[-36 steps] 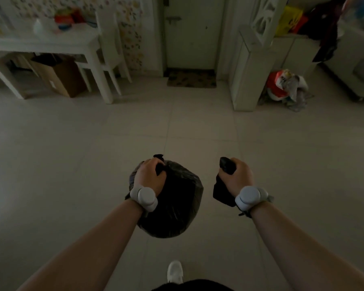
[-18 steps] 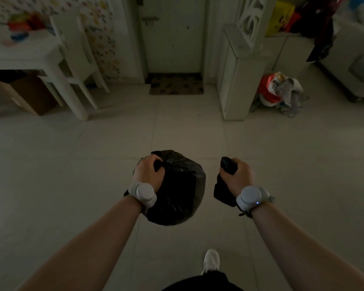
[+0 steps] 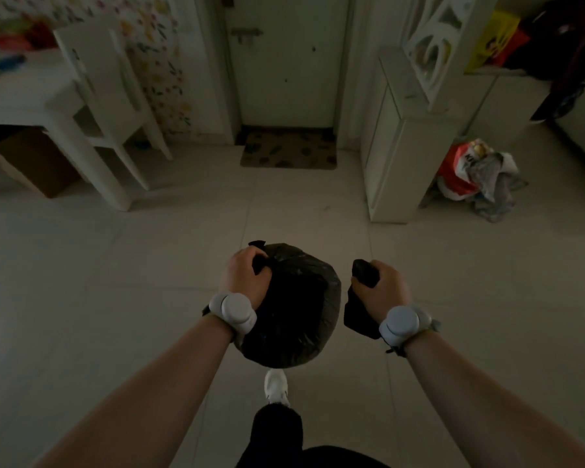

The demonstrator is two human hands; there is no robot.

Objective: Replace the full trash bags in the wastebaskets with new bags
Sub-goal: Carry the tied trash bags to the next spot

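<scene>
A full black trash bag (image 3: pixel 294 309), tied at the top, hangs above the tiled floor in the middle of the view. My left hand (image 3: pixel 245 278) grips its knotted neck. To its right my right hand (image 3: pixel 380 290) grips a folded black bag (image 3: pixel 358 302), which sticks out above and below the fist. Both wrists wear white round bands. No wastebasket is in sight.
A closed door (image 3: pixel 289 59) with a doormat (image 3: pixel 289 152) lies straight ahead. A white chair (image 3: pixel 112 106) and table (image 3: pixel 17 92) stand at left, with a cardboard box (image 3: pixel 31 162) underneath. A white partition (image 3: pixel 395 130) and a pile of plastic bags (image 3: pixel 477 177) are at right.
I have walked toward the door, which now looks closer and more central. The full bag swung slightly right under my left hand. Both grips are unchanged.
</scene>
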